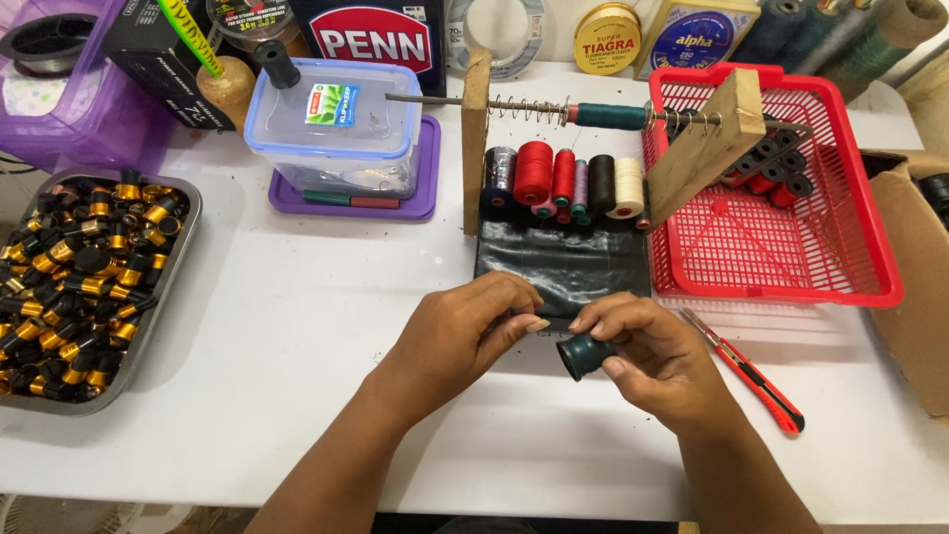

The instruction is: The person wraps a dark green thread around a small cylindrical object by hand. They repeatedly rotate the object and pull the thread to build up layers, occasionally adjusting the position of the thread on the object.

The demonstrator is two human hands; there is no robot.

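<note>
My right hand [652,361] grips a short dark tube-shaped piece [581,356] wrapped in teal thread, its hollow end facing me. My left hand [473,331] meets it from the left, fingertips pinched together near the piece's far end, perhaps on a thread too thin to make out. Both hands hover over the white table [297,326], just in front of a black sheet [563,265]. Behind the sheet stands a wooden thread rack [476,138] with several spools [559,183] in black, red, grey and cream, and a metal rod with a spring and teal winding [611,116].
A metal tray [170,287] of black-and-gold ring pieces sits at the left. A red plastic basket [781,257] with dark tubes is at the right, a red utility knife [751,381] before it. A clear lidded box [336,129] on a purple lid stands behind; a cardboard box [914,287] is far right.
</note>
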